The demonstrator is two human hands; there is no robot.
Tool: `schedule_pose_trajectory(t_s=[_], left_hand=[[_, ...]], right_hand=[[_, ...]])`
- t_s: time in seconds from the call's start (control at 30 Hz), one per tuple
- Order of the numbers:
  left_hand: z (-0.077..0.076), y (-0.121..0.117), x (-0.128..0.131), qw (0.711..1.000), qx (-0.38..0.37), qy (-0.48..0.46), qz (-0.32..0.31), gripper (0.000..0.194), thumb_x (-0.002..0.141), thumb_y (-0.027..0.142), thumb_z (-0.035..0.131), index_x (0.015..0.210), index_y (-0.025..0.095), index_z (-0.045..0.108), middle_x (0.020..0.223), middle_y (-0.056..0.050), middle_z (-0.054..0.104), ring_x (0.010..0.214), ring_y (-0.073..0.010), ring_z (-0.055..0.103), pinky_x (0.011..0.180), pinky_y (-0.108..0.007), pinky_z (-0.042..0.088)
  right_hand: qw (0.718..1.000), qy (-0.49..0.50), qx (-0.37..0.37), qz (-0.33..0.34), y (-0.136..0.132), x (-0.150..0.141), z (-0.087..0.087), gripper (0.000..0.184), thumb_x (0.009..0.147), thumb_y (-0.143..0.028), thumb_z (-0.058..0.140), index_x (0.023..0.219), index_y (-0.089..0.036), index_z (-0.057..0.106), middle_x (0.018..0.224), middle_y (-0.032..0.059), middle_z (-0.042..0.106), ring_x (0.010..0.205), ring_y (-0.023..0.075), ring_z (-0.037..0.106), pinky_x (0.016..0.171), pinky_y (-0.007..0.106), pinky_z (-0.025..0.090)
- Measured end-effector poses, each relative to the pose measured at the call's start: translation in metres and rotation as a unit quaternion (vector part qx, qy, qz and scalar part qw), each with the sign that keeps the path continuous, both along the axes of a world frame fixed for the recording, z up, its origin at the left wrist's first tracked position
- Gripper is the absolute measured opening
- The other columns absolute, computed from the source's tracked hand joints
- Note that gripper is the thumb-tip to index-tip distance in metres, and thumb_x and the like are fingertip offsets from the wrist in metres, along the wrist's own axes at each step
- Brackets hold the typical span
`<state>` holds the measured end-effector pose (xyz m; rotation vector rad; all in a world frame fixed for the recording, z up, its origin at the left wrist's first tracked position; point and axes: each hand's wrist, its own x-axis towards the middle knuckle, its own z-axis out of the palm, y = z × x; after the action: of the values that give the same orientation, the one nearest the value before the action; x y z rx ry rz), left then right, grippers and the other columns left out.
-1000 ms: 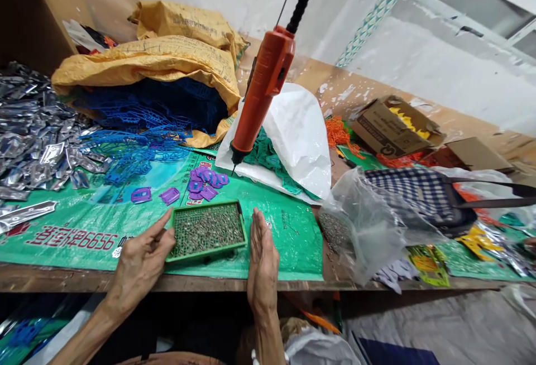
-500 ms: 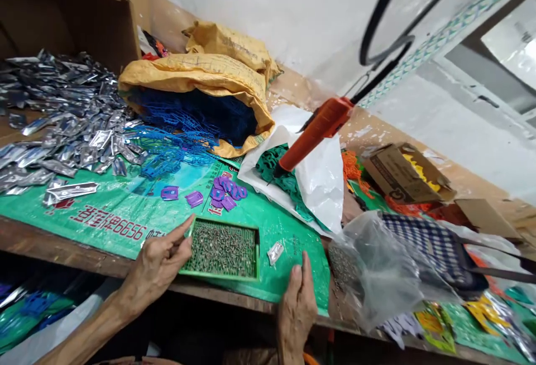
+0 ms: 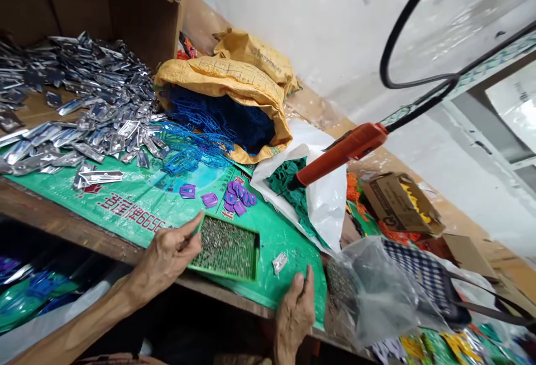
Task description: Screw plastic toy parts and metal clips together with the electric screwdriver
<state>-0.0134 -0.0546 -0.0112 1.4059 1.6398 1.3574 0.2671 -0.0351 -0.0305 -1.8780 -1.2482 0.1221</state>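
Observation:
My left hand (image 3: 170, 256) grips the left edge of a shallow green tray (image 3: 256, 259), thumb and fingers pinched on its rim. Many small screws (image 3: 221, 236) lie in the tray, heaped toward its far left side, and grooves show at its right. Just right of the tray, a small silvery piece (image 3: 280, 263) rests on the green sheet. My right hand (image 3: 295, 312) hovers at the table's front edge near that piece, fingers stretched out and holding nothing. Several purple plastic pieces (image 3: 238, 196) lie behind the tray.
An orange electric screwdriver (image 3: 343, 154) hangs from a black cable over a white bag (image 3: 326, 209) of green parts. Silvery pieces (image 3: 104, 97) are heaped at left. A yellow sack (image 3: 226, 75) holds blue plastic parts. A clear plastic bag (image 3: 381, 292) stands at right.
The screws have shifted toward the tray's far left, baring grooves at its right. My left hand keeps its grip on the tray. The hanging screwdriver lies at a flatter slant; the view has turned.

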Motion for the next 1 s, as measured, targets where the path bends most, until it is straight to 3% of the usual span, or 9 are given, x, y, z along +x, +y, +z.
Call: schedule_pose_trajectory(t_s=[0.07, 0.2, 0.33, 0.5, 0.63, 0.77, 0.93, 1.0], left_hand=[[-0.001, -0.001, -0.001, 1.000, -0.011, -0.008, -0.027, 0.061, 0.085, 0.043, 0.048, 0.121, 0.001, 0.073, 0.054, 0.007, 0.031, 0.049, -0.0094, 0.024, 0.045, -0.019, 0.030], [-0.003, -0.001, -0.003, 0.998, -0.024, -0.026, 0.060, 0.065, 0.083, 0.047, 0.049, 0.122, -0.001, 0.071, 0.056, 0.005, 0.041, 0.048, -0.0093, 0.032, 0.046, -0.020, 0.033], [-0.005, -0.002, -0.003, 0.999, -0.035, -0.024, -0.024, 0.061, 0.084, 0.046, 0.051, 0.121, 0.002, 0.073, 0.053, 0.008, 0.033, 0.048, -0.0091, 0.025, 0.044, -0.020, 0.029], [-0.004, -0.002, -0.004, 1.000, -0.005, -0.006, 0.028, 0.062, 0.084, 0.044, 0.052, 0.122, 0.000, 0.072, 0.057, 0.006, 0.039, 0.050, -0.0091, 0.030, 0.047, -0.020, 0.033], [0.003, -0.002, 0.002, 0.999, -0.013, -0.001, -0.048, 0.057, 0.084, 0.042, 0.054, 0.120, 0.004, 0.074, 0.053, 0.008, 0.028, 0.050, -0.0095, 0.021, 0.044, -0.021, 0.024], [0.007, 0.000, 0.010, 0.999, -0.041, -0.003, 0.019, 0.055, 0.083, 0.041, 0.054, 0.123, 0.009, 0.074, 0.054, 0.007, 0.029, 0.050, -0.0104, 0.022, 0.044, -0.025, 0.023], [0.011, -0.002, 0.016, 0.996, -0.079, 0.004, -0.029, 0.068, 0.075, 0.050, 0.060, 0.123, 0.003, 0.073, 0.054, 0.007, 0.028, 0.049, -0.0093, 0.021, 0.043, -0.023, 0.024], [0.013, -0.004, 0.017, 0.995, -0.092, -0.008, 0.031, 0.073, 0.074, 0.054, 0.062, 0.125, 0.002, 0.071, 0.054, 0.008, 0.029, 0.047, -0.0087, 0.023, 0.041, -0.021, 0.025]], right_hand=[[1.000, -0.007, 0.002, -0.002, 0.001, 0.000, -0.002, 0.096, 0.093, -0.076, 0.029, 0.149, -0.001, 0.048, 0.151, 0.0283, 0.051, 0.140, 0.0432, 0.050, 0.114, 0.060, 0.036], [1.000, -0.023, 0.011, -0.007, 0.002, 0.001, -0.006, 0.091, 0.096, -0.072, 0.027, 0.149, -0.001, 0.048, 0.151, 0.0286, 0.051, 0.140, 0.0413, 0.050, 0.114, 0.059, 0.036], [0.999, -0.033, 0.019, -0.009, 0.002, 0.002, -0.009, 0.086, 0.097, -0.070, 0.029, 0.148, -0.004, 0.050, 0.148, 0.0280, 0.054, 0.138, 0.0401, 0.052, 0.112, 0.058, 0.040], [0.999, -0.040, 0.031, -0.014, 0.001, -0.001, -0.008, 0.080, 0.099, -0.067, 0.030, 0.148, -0.007, 0.051, 0.149, 0.0247, 0.055, 0.140, 0.0369, 0.053, 0.114, 0.052, 0.042], [0.998, -0.040, 0.040, -0.018, -0.001, -0.006, -0.006, 0.079, 0.100, -0.065, 0.032, 0.147, -0.005, 0.052, 0.148, 0.0263, 0.055, 0.139, 0.0375, 0.053, 0.114, 0.052, 0.044], [0.998, -0.040, 0.054, -0.014, -0.003, -0.010, -0.006, 0.070, 0.103, -0.058, 0.035, 0.147, -0.007, 0.052, 0.149, 0.0246, 0.055, 0.139, 0.0354, 0.054, 0.113, 0.051, 0.045], [0.996, -0.035, 0.086, 0.001, -0.005, -0.016, -0.011, 0.067, 0.104, -0.055, 0.035, 0.147, -0.005, 0.052, 0.149, 0.0232, 0.055, 0.142, 0.0337, 0.052, 0.114, 0.053, 0.045], [0.993, -0.043, 0.112, 0.015, -0.005, -0.019, -0.014, 0.063, 0.105, -0.049, 0.037, 0.146, -0.002, 0.051, 0.149, 0.0249, 0.055, 0.143, 0.0332, 0.051, 0.113, 0.052, 0.046]])
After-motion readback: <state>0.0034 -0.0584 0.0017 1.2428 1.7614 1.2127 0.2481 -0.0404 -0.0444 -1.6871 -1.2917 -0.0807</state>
